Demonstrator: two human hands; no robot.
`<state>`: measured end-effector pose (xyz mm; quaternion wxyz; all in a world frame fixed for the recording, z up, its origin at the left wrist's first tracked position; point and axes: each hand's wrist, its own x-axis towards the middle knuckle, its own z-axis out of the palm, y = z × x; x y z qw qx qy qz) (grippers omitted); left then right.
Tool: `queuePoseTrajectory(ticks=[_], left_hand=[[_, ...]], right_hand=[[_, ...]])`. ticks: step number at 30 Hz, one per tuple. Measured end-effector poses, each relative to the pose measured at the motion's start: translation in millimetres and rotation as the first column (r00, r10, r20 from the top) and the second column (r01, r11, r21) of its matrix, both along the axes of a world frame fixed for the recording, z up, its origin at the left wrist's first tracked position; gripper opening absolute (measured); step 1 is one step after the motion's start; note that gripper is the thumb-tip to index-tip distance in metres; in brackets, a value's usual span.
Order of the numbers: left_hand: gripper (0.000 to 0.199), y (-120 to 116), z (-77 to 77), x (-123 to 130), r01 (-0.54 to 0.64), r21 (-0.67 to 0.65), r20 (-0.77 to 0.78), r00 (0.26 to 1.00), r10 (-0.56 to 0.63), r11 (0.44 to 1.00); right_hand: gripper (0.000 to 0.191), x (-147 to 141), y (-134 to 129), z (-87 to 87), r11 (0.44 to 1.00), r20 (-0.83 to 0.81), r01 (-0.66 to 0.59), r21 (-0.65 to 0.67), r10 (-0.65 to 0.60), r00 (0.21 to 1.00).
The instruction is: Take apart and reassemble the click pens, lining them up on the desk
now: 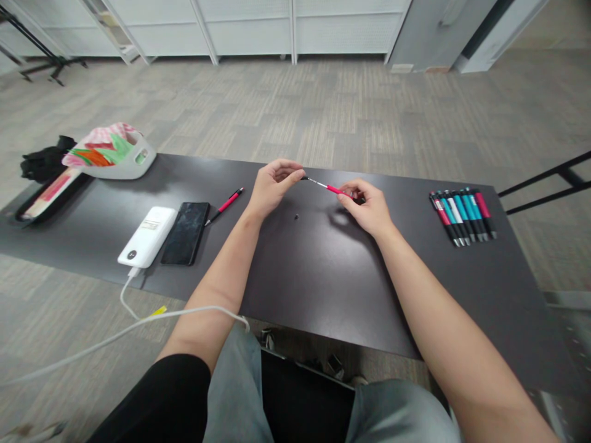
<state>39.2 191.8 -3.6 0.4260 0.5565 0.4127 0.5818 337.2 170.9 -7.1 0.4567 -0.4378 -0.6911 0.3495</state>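
Over the dark table, my right hand is closed on a red pen barrel with a dark grip. A thin pale refill sticks out of the barrel's left end. At the refill's other end, my left hand pinches a small black piece. On the tabletop just below and between the hands lies a tiny dark part. Left of my left hand rests another red and black pen.
A row of several pens lies at the right. On the left are a black phone, a white power bank with a cable crossing my left forearm, a white basket with cloth, and a black tray.
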Motion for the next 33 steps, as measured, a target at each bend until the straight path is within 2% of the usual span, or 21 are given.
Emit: queuePoseTrajectory(ticks=[7,14,24,28,33], left_hand=[[0.076,-1.0,-0.2,0.5,0.036,0.026,0.002,0.999,-0.036,0.999],[0.079,0.1,-2.5,2.9,0.007,0.045,0.054,0.999,-0.010,0.999],[0.079,-11.8,9.3,16.5,0.152,-0.077,0.080,0.986,-0.146,0.985],[0.078,-15.3,13.0,19.7,0.144,-0.114,0.085,0.987,-0.135,0.983],[0.079,-12.2,7.7,19.2,0.144,-0.133,0.044,0.989,-0.140,0.981]], right_hand=[[0.022,0.4,1.8,-2.8,1.000,0.004,0.002,0.024,-0.002,1.000],[0.022,0.1,0.7,-2.0,1.000,0.012,-0.008,0.016,0.008,1.000],[0.028,-4.0,-1.1,3.0,1.000,-0.003,-0.023,-0.017,0.023,1.000],[0.028,-4.5,-2.2,4.1,0.998,-0.014,-0.048,-0.028,0.048,0.999],[0.031,-3.7,-4.7,4.1,0.998,-0.005,-0.070,-0.002,0.070,0.997]])
